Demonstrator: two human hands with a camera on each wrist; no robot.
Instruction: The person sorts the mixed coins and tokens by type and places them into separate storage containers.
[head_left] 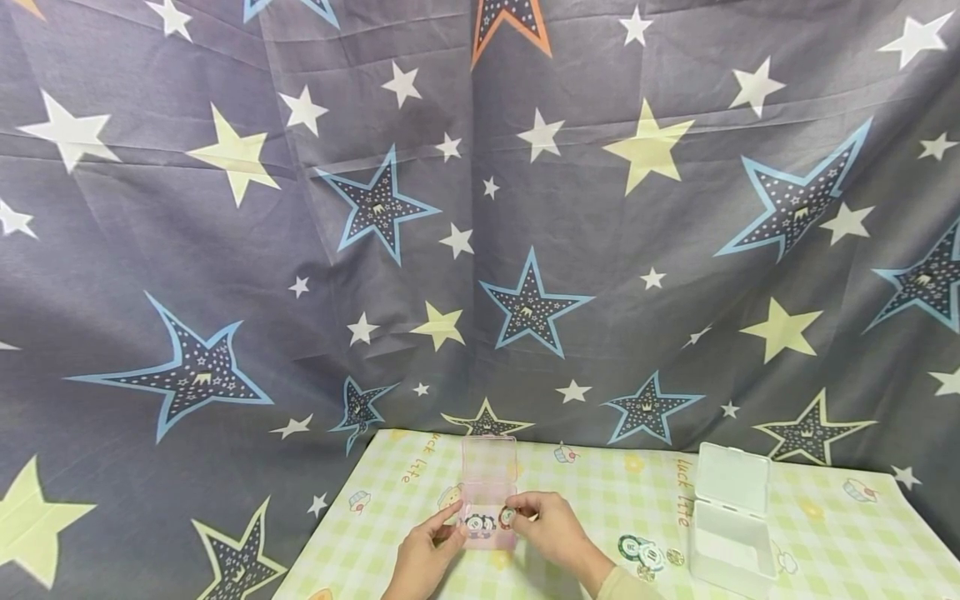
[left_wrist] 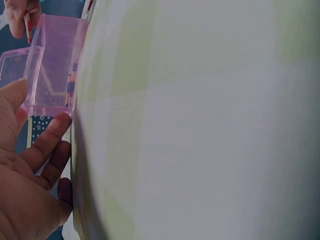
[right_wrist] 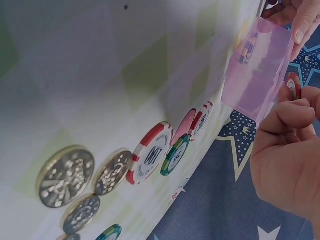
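Observation:
A translucent pink plastic box (head_left: 491, 542) stands on the table with its lid (head_left: 489, 460) raised at the back; several poker chips (head_left: 480, 525) show inside. My left hand (head_left: 427, 554) rests against the box's left side, thumb near the rim and index finger low by the base. At the box's right side, my right hand (head_left: 551, 533) pinches a red-edged poker chip (right_wrist: 294, 85) between thumb and fingers, at about rim height. In the left wrist view, the held chip (left_wrist: 28, 26) appears edge-on beyond the box.
Loose poker chips (right_wrist: 152, 152), red-and-white and green, lie right of the pink box with several gold-coloured coins (right_wrist: 67, 175). Farther right stands a white box (head_left: 731, 575), lid up. A checked tablecloth (head_left: 592, 500) covers the table; a star-patterned curtain (head_left: 450, 275) hangs behind.

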